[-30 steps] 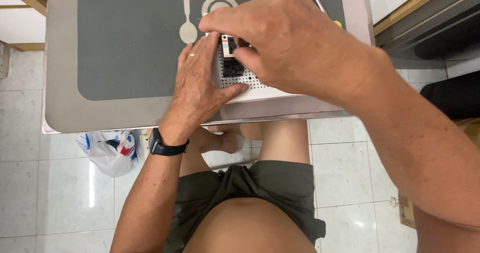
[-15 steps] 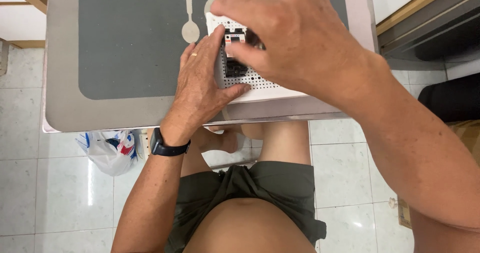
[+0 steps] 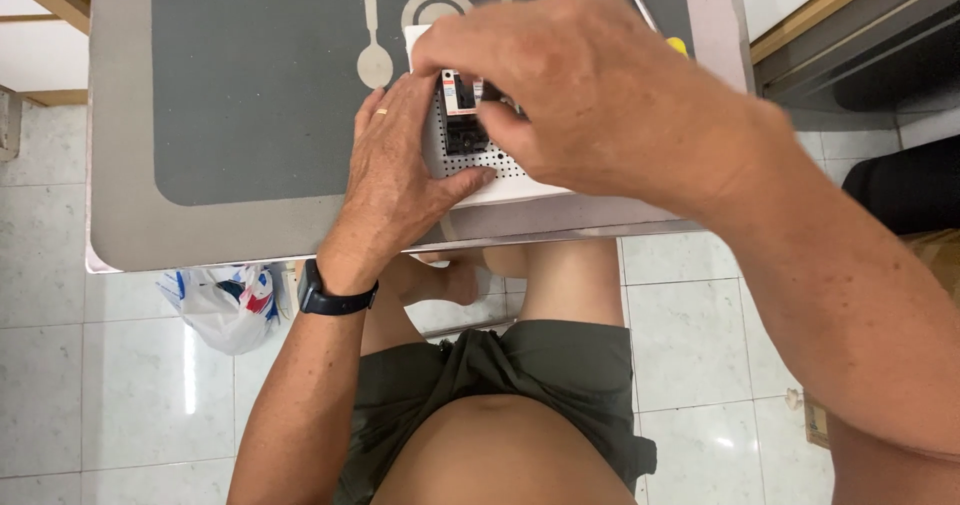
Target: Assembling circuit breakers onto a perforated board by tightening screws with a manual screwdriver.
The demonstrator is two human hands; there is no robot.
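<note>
Landmark: white perforated board (image 3: 500, 170) at near edge of counter (image 3: 130, 235).
Small black component (image 3: 465, 130) with white-red label stands on board, long axis running away from body.
Left hand (image 3: 400, 175) flat against board's left side, fingers (image 3: 455, 185) extended, touching board, gripping nothing.
Right hand (image 3: 570, 85) arches directly over component, nearer of two; fingertips hidden, closure cannot tell.

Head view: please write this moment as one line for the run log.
left hand: steadies white perforated board | right hand: fingers over small black module on board | board: lies on grey placemat
</note>
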